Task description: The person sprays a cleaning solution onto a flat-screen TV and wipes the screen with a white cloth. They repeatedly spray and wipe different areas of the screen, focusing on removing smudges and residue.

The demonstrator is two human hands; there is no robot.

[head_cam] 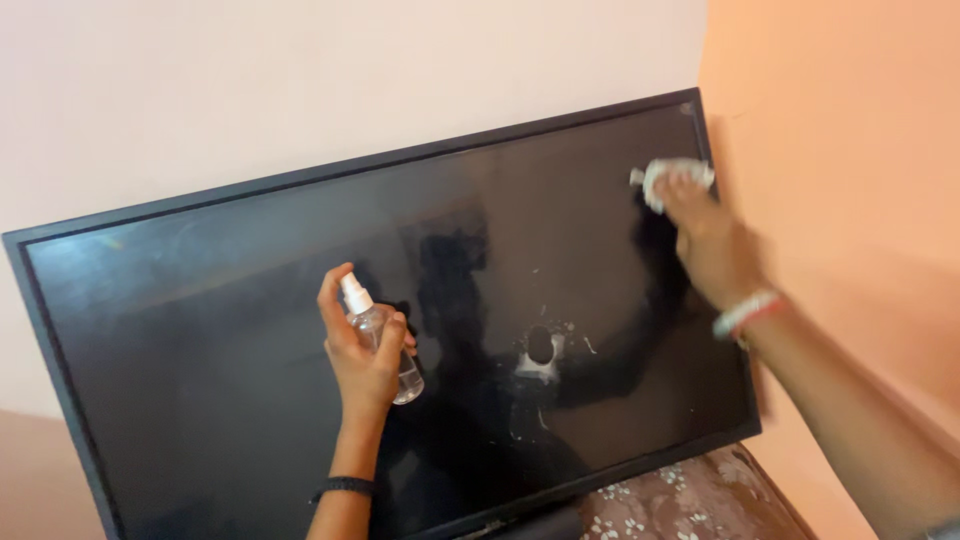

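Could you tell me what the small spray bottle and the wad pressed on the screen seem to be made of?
The spray bottle in the left hand looks like clear glossy plastic, see-through, with a white nozzle. The wad under the right hand looks like soft white cloth or tissue, matte and crumpled; which one is unclear.

A tabletop covered in brown cloth with white flower print shows at the lower right of the frame; the large black flat-screen television stands on it.

the television stands against the wall, on a cloth-covered stand, beside the side wall.
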